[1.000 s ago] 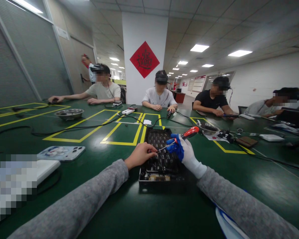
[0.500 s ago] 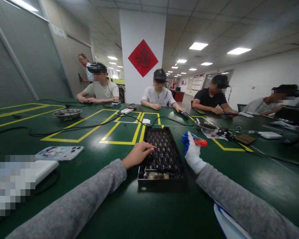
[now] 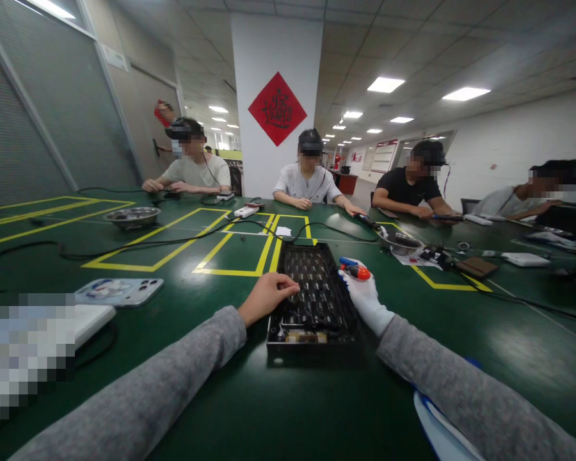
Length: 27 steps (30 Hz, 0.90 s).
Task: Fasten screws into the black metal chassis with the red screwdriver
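Observation:
A long black open case (image 3: 273, 342) lies in front of me, with rows of dark and shiny metal parts inside. My left hand (image 3: 271, 296) is bare and reaches over the case's left side. Its thumb and fingers are pressed together above the rows; anything small between them is hidden. By the right rim, my right hand (image 3: 365, 294), in a white glove with blue fingertips, grips a screwdriver (image 3: 361, 273) by its red-orange handle. The screwdriver's shaft does not show clearly.
Metal bowls (image 3: 132, 218) (image 3: 398, 240) stand at far left and right. A phone (image 3: 120, 291) lies to the left, by a partly blurred-out white object (image 3: 93, 323). Black cables (image 3: 182, 242) cross the green table. Several people sit opposite; a brown wallet-like object (image 3: 475, 267) lies right.
My right hand has moved left to the case's rim, and the screwdriver has turned in its grip. My left hand stays over the case.

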Motion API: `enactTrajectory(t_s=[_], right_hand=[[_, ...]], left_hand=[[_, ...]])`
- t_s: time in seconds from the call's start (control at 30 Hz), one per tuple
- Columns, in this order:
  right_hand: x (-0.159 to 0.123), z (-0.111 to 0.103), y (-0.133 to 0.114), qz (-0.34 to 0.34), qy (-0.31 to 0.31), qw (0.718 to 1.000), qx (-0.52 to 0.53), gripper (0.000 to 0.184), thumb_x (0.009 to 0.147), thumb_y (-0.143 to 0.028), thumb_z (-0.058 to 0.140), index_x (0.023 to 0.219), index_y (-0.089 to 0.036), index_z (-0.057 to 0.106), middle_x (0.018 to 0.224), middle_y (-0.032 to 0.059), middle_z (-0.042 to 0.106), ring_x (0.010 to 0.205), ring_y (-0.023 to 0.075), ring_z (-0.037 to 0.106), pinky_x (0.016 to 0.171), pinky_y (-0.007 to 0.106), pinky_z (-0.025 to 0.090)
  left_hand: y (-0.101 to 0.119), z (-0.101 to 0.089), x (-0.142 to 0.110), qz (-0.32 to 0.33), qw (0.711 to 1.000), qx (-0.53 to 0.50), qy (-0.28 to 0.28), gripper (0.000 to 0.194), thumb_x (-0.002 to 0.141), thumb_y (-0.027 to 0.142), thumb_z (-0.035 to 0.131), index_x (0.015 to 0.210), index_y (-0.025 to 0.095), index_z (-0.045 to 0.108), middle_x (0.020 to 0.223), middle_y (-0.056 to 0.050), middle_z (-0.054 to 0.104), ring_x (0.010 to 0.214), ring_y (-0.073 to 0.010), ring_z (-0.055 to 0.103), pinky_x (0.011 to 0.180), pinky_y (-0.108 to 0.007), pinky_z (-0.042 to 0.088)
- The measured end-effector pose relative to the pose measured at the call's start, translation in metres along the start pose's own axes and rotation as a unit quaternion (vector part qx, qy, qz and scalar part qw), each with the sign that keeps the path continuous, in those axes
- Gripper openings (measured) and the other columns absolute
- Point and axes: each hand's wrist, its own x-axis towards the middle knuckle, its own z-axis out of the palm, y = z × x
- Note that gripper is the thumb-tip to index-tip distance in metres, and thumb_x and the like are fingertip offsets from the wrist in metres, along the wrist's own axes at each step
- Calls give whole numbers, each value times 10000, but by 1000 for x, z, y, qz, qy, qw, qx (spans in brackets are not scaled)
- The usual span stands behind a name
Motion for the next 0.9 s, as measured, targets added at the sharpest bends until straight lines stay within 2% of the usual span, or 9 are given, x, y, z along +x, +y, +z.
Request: enactTrajectory(t_s=[0.1,0.3,0.4,0.53,0.7,0.8,0.9], right_hand=[[2,0,-3,-11,-48,999,-10,249,591,-179,622,838,-182,658,778,35,688,772,191,628,747,340,504],[8,-12,-4,0,-121,993,-18,273,577,-152,558,814,-182,692,822,23,706,823,199,624,816,362,475],[13,-19,-4,16,-147,989,-16,246,562,-137,502,700,-175,703,761,19,707,822,203,629,856,368,458],[20,-22,-5,29,-149,988,-10,221,552,-123,471,587,-163,685,700,25,699,795,185,633,868,324,453],[24,-19,-3,37,-130,991,-11,77,600,-184,568,556,-171,630,638,6,662,697,169,625,741,289,488],[23,-18,-2,28,-133,990,-27,143,633,-254,586,508,-186,576,561,-13,610,644,161,607,698,282,487],[19,-18,-2,15,-146,987,-62,129,636,-284,603,560,-179,597,575,-12,606,645,163,589,682,288,479]], left_hand=[[0,0,0,-1,1000,8,2,254,763,386,598,757,156,706,772,-47,694,726,-170,609,717,-271,451],[-3,0,1,1,1000,19,-2,269,770,397,579,756,151,686,740,-40,670,703,-160,590,691,-263,442],[-3,0,1,8,1000,6,-5,263,790,381,552,769,147,671,720,-33,659,680,-154,588,677,-262,443],[-3,1,1,15,1000,-1,-5,259,804,370,532,771,146,658,712,-29,655,676,-154,592,679,-263,446],[-2,1,0,10,1000,-10,-6,260,819,363,513,782,143,646,707,-25,652,664,-148,592,672,-259,446],[-1,1,0,11,1000,-19,-4,258,819,358,508,782,141,642,696,-22,649,649,-146,587,653,-254,441],[-1,1,0,19,1000,-20,-4,270,835,357,482,774,144,636,687,-18,645,647,-143,584,646,-249,434]])
